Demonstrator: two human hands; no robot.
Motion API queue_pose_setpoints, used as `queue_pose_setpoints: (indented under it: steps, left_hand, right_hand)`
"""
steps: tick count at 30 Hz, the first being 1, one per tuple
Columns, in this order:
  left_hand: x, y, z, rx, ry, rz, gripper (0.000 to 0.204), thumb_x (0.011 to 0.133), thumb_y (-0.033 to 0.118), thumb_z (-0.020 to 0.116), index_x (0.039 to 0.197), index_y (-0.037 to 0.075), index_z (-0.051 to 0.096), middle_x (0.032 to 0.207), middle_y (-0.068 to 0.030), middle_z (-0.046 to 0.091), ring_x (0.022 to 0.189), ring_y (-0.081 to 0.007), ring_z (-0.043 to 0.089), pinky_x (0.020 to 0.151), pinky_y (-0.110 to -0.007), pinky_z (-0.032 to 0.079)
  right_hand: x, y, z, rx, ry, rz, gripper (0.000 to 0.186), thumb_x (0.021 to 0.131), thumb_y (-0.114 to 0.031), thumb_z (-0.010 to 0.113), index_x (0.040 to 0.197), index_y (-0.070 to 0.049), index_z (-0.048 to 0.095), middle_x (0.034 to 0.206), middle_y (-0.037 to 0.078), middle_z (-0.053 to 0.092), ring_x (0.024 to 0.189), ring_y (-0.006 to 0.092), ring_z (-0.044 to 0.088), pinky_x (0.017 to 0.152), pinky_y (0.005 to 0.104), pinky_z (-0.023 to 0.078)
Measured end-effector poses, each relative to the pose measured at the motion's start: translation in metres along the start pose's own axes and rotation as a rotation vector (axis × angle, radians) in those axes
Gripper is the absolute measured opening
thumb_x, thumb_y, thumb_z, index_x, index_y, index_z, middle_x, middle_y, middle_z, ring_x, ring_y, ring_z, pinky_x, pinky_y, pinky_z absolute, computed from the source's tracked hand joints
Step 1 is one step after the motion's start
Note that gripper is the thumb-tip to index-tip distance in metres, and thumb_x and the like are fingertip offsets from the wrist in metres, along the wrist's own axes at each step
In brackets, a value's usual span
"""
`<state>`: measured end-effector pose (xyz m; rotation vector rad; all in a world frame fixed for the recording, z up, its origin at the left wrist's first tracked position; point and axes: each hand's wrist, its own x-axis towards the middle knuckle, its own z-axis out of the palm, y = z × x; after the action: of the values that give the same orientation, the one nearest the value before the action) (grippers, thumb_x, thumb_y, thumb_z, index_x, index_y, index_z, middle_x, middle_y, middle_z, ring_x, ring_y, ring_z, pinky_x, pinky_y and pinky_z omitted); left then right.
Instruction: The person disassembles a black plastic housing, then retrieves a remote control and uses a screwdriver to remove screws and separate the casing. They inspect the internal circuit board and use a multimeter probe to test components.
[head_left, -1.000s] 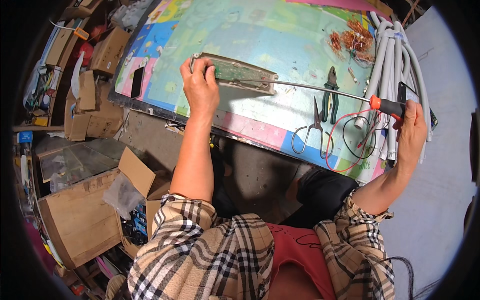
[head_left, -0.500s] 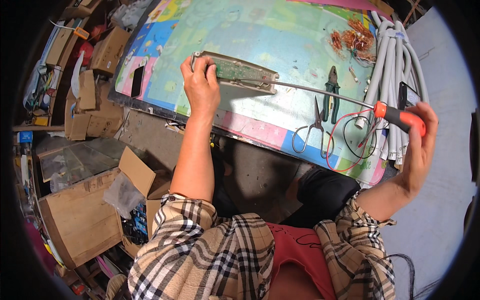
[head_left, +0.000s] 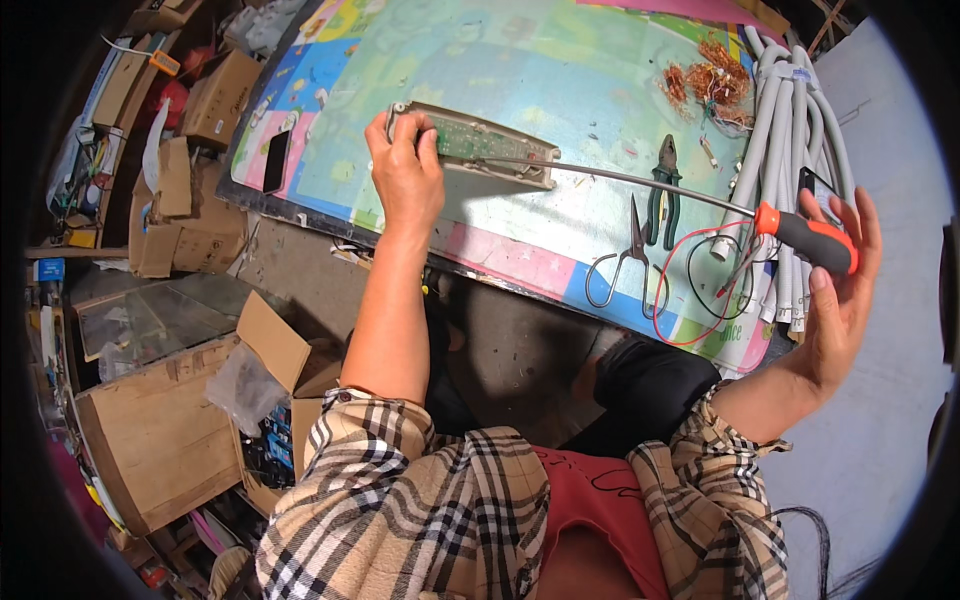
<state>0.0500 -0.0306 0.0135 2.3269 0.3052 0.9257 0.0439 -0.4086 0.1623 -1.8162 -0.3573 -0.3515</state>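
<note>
My left hand grips the left end of a long, narrow grey plastic housing, fingers over its rim. Inside the housing lies a green circuit board. In my right hand is a long screwdriver with a red and black handle, its butt end resting between thumb and fingers while some fingers are spread. Its shaft slants left into the housing, with the tip over the board's lower edge; I cannot tell whether it sits on a screw. Pliers and black scissors lie just below the shaft.
Grey tubes are bundled along the table's right side, near a tangle of copper wire. Red and black leads curl at the near right. A phone lies far left. Cardboard boxes stand left of the table.
The screwdriver handle has shifted slightly right and down, and my right fingers have spread and changed their hold on it. My left hand and the housing have barely moved.
</note>
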Motion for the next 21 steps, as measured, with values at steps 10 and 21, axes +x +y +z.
queue_pose_setpoints:
  steps: [10,21]
  left_hand:
    - [-0.001,0.001,0.0,0.005,-0.014,-0.002,0.012,0.084,0.003,0.063,0.096,0.004,0.061,0.105,-0.0146,0.057,0.11,-0.0317,0.05,0.09,-0.04,0.043]
    - [-0.001,-0.001,0.001,-0.017,0.013,-0.001,0.013,0.083,0.002,0.063,0.095,0.004,0.061,0.104,-0.0135,0.059,0.11,-0.0317,0.05,0.089,-0.04,0.043]
  right_hand:
    - [-0.001,0.0,-0.001,-0.033,0.026,-0.048,0.039,0.093,-0.017,0.053,0.128,-0.001,0.051,0.107,0.012,0.058,0.078,0.0161,0.059,0.077,0.0284,0.047]
    - [-0.001,0.001,-0.003,0.053,-0.012,-0.043,0.057,0.085,-0.015,0.062,0.136,0.001,0.041,0.117,0.014,0.055,0.114,0.0251,0.056,0.1,0.0393,0.042]
